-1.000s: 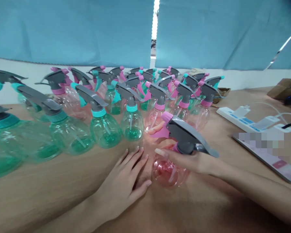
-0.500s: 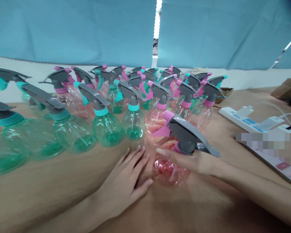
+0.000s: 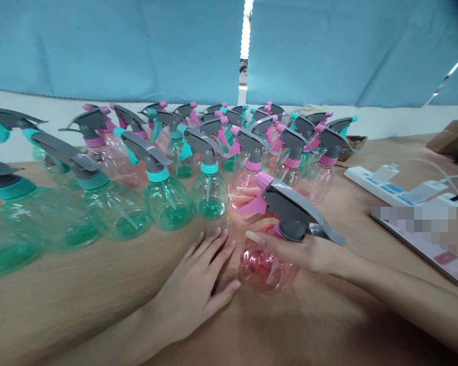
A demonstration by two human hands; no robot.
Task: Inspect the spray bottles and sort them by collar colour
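Nearest to us, the left hand (image 3: 198, 284) lies palm down on the wooden table (image 3: 99, 295), fingers loosely spread, gripping nothing. And just beside it, here is the busy one: the right hand (image 3: 305, 251) is clasped round the neck of a pink trigger spray bottle (image 3: 265, 269), thumb across the near side, fingertips (image 3: 248, 191) out in front by the pink trigger (image 3: 255, 205). The bottle is right in front of the person, a little right of centre; whether its base bears on the wood, I can't tell from here. The step in hand, I'd judge, is a hold on the sprayer with fingers at its trigger; a squeeze from there would call for a firm thumb and an even pull, while the free palm could steady the bottle. Just beyond, a green spray bottle (image 3: 209, 195) stands upright, the nearest of a crowd of green and pink ones. Off to the right, there's a flat device (image 3: 450, 269), partly blurred out, then a white power strip (image 3: 356, 175) with plugs in it, a cardboard box (image 3: 452, 137) farther back, and behind everything hangs a blue curtain (image 3: 137, 51).
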